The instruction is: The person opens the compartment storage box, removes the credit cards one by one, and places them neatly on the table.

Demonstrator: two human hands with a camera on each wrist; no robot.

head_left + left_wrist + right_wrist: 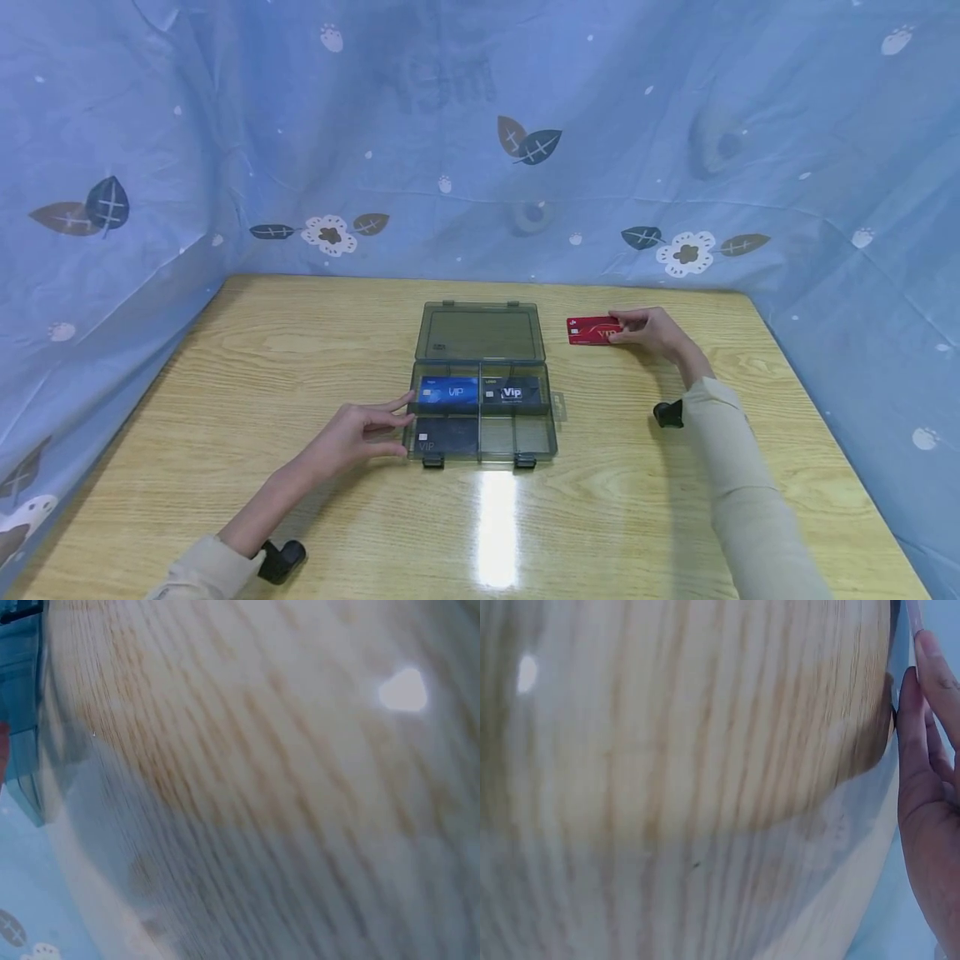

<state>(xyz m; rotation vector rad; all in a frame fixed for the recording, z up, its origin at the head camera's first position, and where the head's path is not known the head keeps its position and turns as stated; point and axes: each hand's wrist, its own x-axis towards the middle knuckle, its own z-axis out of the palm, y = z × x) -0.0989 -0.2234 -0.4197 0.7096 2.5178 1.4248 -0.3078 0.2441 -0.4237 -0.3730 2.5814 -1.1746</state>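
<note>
My right hand (655,332) pinches the right end of a red VIP card (588,330) between thumb and fingers, right of the box's lid. In the right wrist view the fingers and the card's edge show at the right border. A smoky see-through plastic box (480,457) lies with its lid (483,333) folded back. Blue (448,390) and black (512,392) VIP cards occupy its back left and back right compartments; a dark VIP card (447,436) is in the front left. My left hand (352,435) has its extended fingertips at the box's left side.
The box sits on a wood-grain table (300,350). Blue patterned cloth (450,167) hangs behind the table and along both sides. Black wrist devices (282,562) are worn at both sleeves. A bright reflection lies on the tabletop in front of the box.
</note>
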